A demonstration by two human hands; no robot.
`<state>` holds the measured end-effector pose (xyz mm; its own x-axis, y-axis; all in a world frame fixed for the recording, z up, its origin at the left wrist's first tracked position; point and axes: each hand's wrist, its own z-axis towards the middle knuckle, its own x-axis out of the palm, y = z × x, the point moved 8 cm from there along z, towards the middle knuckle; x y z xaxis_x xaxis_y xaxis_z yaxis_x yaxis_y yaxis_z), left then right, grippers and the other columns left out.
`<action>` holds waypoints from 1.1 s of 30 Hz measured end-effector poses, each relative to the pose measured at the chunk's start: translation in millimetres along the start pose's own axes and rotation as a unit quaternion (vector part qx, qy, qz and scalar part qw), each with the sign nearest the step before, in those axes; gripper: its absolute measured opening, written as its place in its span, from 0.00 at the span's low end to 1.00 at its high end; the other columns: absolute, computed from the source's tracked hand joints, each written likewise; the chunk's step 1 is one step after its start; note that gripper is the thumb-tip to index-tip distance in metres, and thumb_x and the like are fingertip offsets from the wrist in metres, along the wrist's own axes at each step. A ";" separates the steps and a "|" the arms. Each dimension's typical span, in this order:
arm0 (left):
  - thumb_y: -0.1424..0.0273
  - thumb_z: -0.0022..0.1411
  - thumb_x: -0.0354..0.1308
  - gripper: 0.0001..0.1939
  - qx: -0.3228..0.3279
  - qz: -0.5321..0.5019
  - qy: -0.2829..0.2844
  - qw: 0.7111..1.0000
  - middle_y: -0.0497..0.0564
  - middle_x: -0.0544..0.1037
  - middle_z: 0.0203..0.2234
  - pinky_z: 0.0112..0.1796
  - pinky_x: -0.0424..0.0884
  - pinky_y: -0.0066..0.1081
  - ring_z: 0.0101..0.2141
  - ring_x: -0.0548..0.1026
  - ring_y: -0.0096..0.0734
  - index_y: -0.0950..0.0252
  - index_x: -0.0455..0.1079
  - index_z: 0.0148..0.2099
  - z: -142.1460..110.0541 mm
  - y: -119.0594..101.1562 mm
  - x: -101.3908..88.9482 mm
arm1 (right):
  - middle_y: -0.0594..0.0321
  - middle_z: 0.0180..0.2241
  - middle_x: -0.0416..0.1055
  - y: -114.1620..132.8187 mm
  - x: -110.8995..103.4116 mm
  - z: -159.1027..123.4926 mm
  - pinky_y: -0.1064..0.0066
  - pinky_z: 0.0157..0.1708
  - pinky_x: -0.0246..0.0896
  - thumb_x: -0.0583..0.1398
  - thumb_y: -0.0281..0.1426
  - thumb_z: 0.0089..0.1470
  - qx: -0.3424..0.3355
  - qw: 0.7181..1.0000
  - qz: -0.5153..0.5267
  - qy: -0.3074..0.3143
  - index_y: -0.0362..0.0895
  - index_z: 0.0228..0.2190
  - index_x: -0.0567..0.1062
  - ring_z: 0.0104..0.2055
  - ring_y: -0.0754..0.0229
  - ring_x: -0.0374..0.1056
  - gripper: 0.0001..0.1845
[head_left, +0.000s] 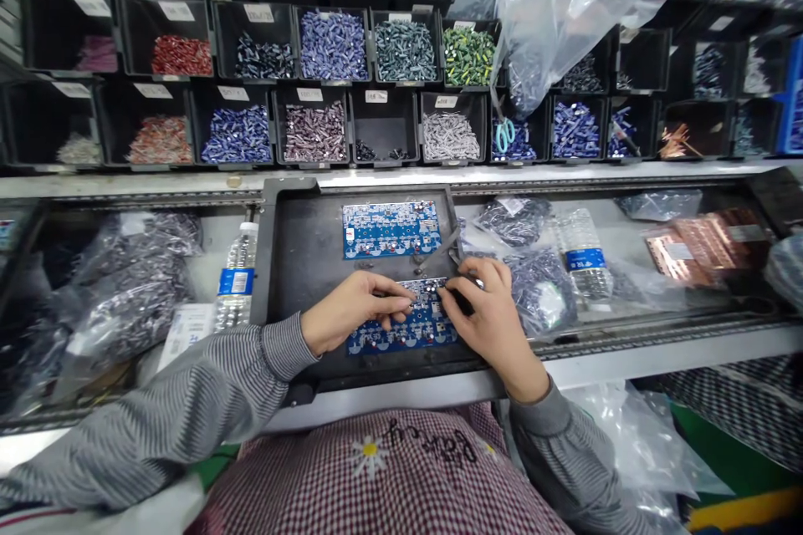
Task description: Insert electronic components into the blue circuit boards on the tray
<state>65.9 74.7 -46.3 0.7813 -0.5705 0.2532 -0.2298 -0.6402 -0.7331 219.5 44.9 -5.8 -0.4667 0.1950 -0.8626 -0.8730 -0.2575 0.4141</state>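
Note:
Two blue circuit boards lie in a black tray (307,251), one behind the other. The far circuit board (392,231) has small parts and a white label on it. Over the near circuit board (401,340), my left hand (360,308) is closed in a pinch above its upper middle; anything between the fingertips is too small to name. My right hand (489,318) has its thumb and fingers drawn together at the board's upper right corner, beside small dark round parts. Something dark shows under its curled fingers, but I cannot make out what.
Behind the tray stand rows of black bins (384,121) with sorted components. Blue-handled scissors (503,135) hang at a bin. Plastic bottles (237,280) and bags of parts (539,288) flank the tray. Copper-coloured pieces (708,244) lie far right. A clear plastic bag (558,8) hangs above.

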 end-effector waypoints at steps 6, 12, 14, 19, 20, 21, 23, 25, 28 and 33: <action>0.76 0.55 0.60 0.11 0.007 -0.028 0.007 1.000 0.51 0.75 0.27 0.26 0.60 0.25 0.23 0.65 0.21 0.70 0.76 0.42 -8.7 -1.1 0.2 | 0.57 0.39 0.69 34.2 -10.5 3.4 0.50 0.49 0.58 0.60 0.31 0.53 -0.020 0.997 0.069 0.003 0.48 0.38 0.74 0.47 0.51 0.60 0.08; 0.78 0.58 0.56 0.10 0.035 -0.076 -0.028 0.996 0.52 0.76 0.30 0.33 0.64 0.27 0.29 0.70 0.25 0.71 0.75 0.42 -23.1 -2.0 -33.5 | 0.60 0.33 0.72 93.6 16.0 9.7 0.59 0.42 0.65 0.56 0.25 0.56 -0.058 0.978 0.193 0.062 0.47 0.37 0.73 0.40 0.57 0.65 0.08; 0.79 0.59 0.55 0.09 0.038 -0.106 -0.033 0.993 0.54 0.76 0.30 0.35 0.65 0.28 0.30 0.71 0.25 0.72 0.75 0.41 -27.6 -1.3 -47.3 | 0.60 0.31 0.71 109.2 34.1 6.6 0.60 0.41 0.65 0.55 0.25 0.56 -0.076 0.973 0.193 0.104 0.46 0.33 0.73 0.38 0.57 0.64 0.07; 0.72 0.57 0.61 0.06 0.057 -0.115 -0.030 0.991 0.55 0.77 0.28 0.31 0.65 0.26 0.28 0.71 0.24 0.72 0.76 0.33 -33.5 0.4 -63.2 | 0.59 0.30 0.69 119.7 57.7 1.0 0.60 0.42 0.63 0.53 0.24 0.58 -0.076 0.972 0.168 0.144 0.45 0.31 0.72 0.39 0.56 0.62 0.08; 0.72 0.56 0.62 0.07 0.062 -0.111 -0.028 0.991 0.55 0.77 0.27 0.30 0.65 0.26 0.27 0.70 0.24 0.72 0.76 0.32 -33.6 1.0 -63.3 | 0.59 0.30 0.69 119.5 58.5 1.0 0.60 0.42 0.63 0.54 0.25 0.58 -0.075 0.972 0.165 0.147 0.45 0.31 0.71 0.39 0.56 0.62 0.08; 0.72 0.55 0.63 0.06 0.065 -0.110 -0.026 0.991 0.54 0.77 0.27 0.30 0.65 0.26 0.26 0.70 0.23 0.72 0.77 0.31 -33.6 1.7 -62.9 | 0.59 0.30 0.69 119.4 58.9 1.1 0.60 0.42 0.63 0.54 0.25 0.58 -0.075 0.972 0.164 0.150 0.44 0.31 0.71 0.39 0.56 0.62 0.07; 0.73 0.53 0.65 0.05 0.068 -0.123 -0.026 0.990 0.54 0.77 0.28 0.33 0.67 0.26 0.27 0.71 0.23 0.72 0.77 0.32 -33.4 3.6 -62.1 | 0.58 0.30 0.68 119.6 58.9 1.4 0.60 0.43 0.63 0.54 0.25 0.58 -0.076 0.972 0.162 0.155 0.44 0.31 0.71 0.40 0.56 0.62 0.07; 0.75 0.55 0.63 0.04 0.068 -0.147 -0.028 0.986 0.55 0.78 0.29 0.37 0.68 0.27 0.30 0.73 0.25 0.72 0.77 0.32 -33.5 4.9 -61.6 | 0.58 0.30 0.68 120.2 58.8 1.6 0.60 0.43 0.63 0.54 0.25 0.58 -0.078 0.972 0.158 0.157 0.44 0.31 0.71 0.40 0.56 0.62 0.07; 0.76 0.58 0.60 0.06 0.080 -0.133 -0.040 0.987 0.54 0.77 0.26 0.33 0.68 0.26 0.28 0.73 0.23 0.72 0.77 0.31 -34.3 4.0 -63.1 | 0.58 0.31 0.69 121.7 58.8 1.5 0.59 0.43 0.63 0.54 0.25 0.57 -0.085 0.973 0.152 0.152 0.45 0.32 0.71 0.40 0.55 0.62 0.07; 0.80 0.55 0.60 0.05 0.087 -0.101 -0.054 0.990 0.54 0.78 0.26 0.31 0.67 0.24 0.26 0.71 0.22 0.73 0.77 0.34 -33.7 2.2 -65.8 | 0.58 0.30 0.68 121.5 59.8 1.9 0.61 0.41 0.62 0.54 0.25 0.57 -0.089 0.973 0.150 0.151 0.44 0.30 0.70 0.38 0.55 0.62 0.07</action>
<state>-5.5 93.5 -43.3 0.8608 -0.3762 0.3429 0.0321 -0.6320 -0.7743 85.3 27.1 -6.5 -0.6101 -0.1952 -0.7679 -0.6528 -0.4253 0.6269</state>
